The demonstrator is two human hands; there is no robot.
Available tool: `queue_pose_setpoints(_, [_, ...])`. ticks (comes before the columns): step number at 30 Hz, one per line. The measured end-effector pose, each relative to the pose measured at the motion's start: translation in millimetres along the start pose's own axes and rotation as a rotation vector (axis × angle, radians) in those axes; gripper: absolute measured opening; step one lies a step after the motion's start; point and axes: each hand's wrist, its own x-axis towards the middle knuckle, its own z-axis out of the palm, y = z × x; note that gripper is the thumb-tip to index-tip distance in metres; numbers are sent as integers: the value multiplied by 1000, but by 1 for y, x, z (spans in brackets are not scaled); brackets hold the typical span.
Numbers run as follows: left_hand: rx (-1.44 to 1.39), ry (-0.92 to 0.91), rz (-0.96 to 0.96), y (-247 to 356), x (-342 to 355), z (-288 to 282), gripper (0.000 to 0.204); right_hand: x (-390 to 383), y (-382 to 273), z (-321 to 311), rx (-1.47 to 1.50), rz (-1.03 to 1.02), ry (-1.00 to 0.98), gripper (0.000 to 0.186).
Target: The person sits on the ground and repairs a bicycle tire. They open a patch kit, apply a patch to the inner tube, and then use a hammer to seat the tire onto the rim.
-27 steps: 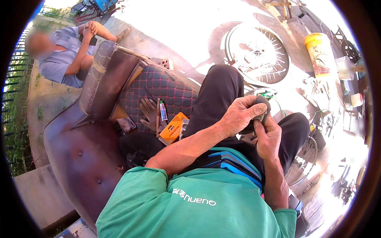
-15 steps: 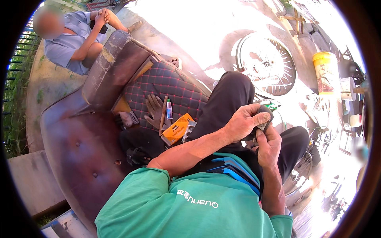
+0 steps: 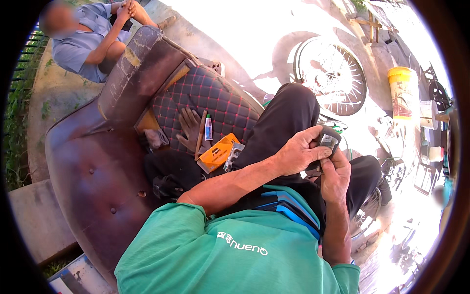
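Observation:
Over my bent knees, my left hand [image 3: 301, 149] grips a dark rubber piece [image 3: 329, 138] with a lighter grey spot, its thumb laid across it. My right hand [image 3: 336, 174] pinches the same piece from below, fingers curled behind it. To the left, on a quilted seat pad [image 3: 205, 90] with red stitching, lie a grey glove [image 3: 189, 126], a thin wooden stick [image 3: 200, 134], a small tube [image 3: 208, 128], an orange box [image 3: 217, 153] and a silver packet [image 3: 234, 158].
A brown worn sofa [image 3: 85, 181] is at my left; another person [image 3: 85, 46] sits beyond it, hands clasped. A bicycle wheel [image 3: 330, 76] lies on the ground ahead. A yellow bucket [image 3: 402, 90] and assorted items stand at the right, near a green fence [image 3: 22, 117] opposite.
Both hands still grip the rubber piece; my left thumb has shifted lower on it, uncovering more of the lighter spot. The view has shifted, so the surroundings sit differently in frame.

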Motion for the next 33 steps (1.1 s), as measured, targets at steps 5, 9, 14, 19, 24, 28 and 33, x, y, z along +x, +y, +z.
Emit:
queue_pose_setpoints(5, [57, 54, 7, 5, -7, -6, 22, -6, 11, 5, 24, 35, -51, 25])
queue_pose_setpoints(9, [-81, 137, -70, -2, 2, -6, 16, -9, 7, 14, -118, -16, -49, 25])
queue_pose_setpoints(14, [-112, 70, -45, 3, -5, -8, 32, 13, 4, 4, -66, -99, -61, 27])
queue_pose_setpoints(19, [-132, 130, -104, -1, 4, -9, 35, 13, 1, -4, -200, -166, 82, 33])
queue_pose_setpoints(24, [-79, 129, -42, -1, 14, 9, 34, 3, -11, -16, -302, -300, 132, 30])
queue_pose_setpoints(28, [-37, 120, -65, 6, 22, 29, 34, 1, 1, -29, -271, -308, 99, 29])
queue_pose_setpoints(33, [69, 40, -116, 3, 24, 35, 35, -20, -7, -48, -55, -174, 124, 26])
